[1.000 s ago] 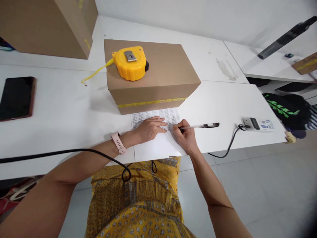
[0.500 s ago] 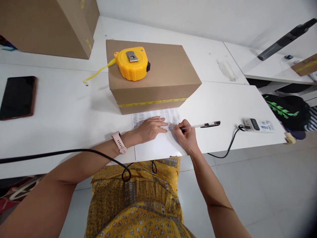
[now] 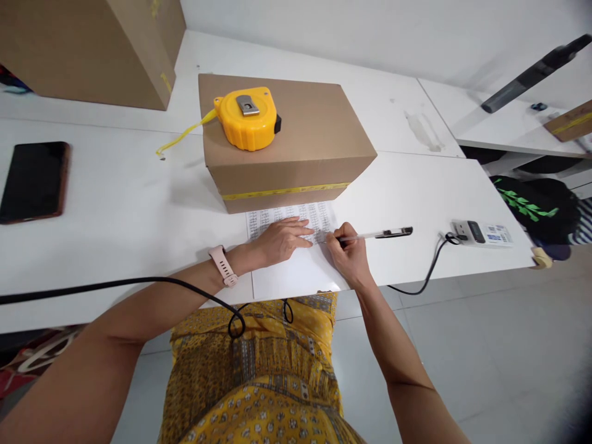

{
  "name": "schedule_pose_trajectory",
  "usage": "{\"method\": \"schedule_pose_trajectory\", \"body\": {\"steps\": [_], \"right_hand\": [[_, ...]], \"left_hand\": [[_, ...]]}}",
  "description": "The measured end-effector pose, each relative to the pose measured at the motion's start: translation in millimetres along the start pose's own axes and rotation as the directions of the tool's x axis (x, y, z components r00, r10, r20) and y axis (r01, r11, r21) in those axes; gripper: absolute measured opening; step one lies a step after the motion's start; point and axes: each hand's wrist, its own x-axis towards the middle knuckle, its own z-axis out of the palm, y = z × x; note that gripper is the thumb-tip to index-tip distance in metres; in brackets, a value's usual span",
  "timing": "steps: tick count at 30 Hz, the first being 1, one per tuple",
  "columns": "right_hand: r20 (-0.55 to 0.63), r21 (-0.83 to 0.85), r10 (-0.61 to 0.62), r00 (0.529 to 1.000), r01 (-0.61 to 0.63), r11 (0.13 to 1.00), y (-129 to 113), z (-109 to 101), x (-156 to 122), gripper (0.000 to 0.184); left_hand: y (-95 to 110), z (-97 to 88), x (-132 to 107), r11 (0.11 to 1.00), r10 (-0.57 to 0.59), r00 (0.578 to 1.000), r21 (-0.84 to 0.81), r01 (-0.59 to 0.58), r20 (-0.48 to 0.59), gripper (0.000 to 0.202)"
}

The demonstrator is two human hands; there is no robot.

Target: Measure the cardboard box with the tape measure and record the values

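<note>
Paper (image 3: 289, 282) bearing rows of writing is lying on the white table (image 3: 411, 194), in front of a cardboard box (image 3: 309, 126). The left hand (image 3: 282, 242) is resting palm-down on the paper, loosely spread; the right hand (image 3: 349, 254) is pinching a pen (image 3: 393, 233). The table is showing a greyish mark (image 3: 420, 129) near the pale wall (image 3: 324, 31). A grey tiled floor (image 3: 472, 345) is showing below.

The paper (image 3: 289, 279) is white with dark rows of writing, the pen (image 3: 374, 235) clear with black parts. The tape measure (image 3: 247, 129) is bright yellow with a silver clip (image 3: 248, 105), the box (image 3: 309, 123) plain brown with a yellow stripe of tape (image 3: 287, 192), the counter (image 3: 134, 166) white. The garment (image 3: 259, 382) is mustard with grey bands and small pale flowers, the watch strap (image 3: 223, 266) pale pink.
</note>
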Motion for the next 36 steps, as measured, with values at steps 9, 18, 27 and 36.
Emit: {"method": "schedule_pose_trajectory", "body": {"steps": [9,18,27,36], "right_hand": [[-0.306,-0.117,-0.1,0.947,0.067,0.991,10,-15,5,0.017],[-0.066,-0.727,-0.242,0.968,0.12,0.676,59,-74,39,0.04],[-0.173,-0.715,-0.279,0.944,0.074,0.695,72,-70,40,0.042],[-0.279,-0.626,-0.3,0.912,0.064,0.777,66,-72,38,0.033]], "left_hand": [[-3,0.7,-3,1.0,0.003,1.0,0.006,-0.003,0.011,0.045],[10,-19.1,-13,1.0,-0.012,0.999,-0.022,0.013,0.046,0.044],[32,-161.0,24,0.868,-0.125,0.721,0.277,0.413,-0.681,0.025],[-19,-172.1,61,0.719,-0.653,0.631,-0.083,0.69,-0.419,0.05]]}}
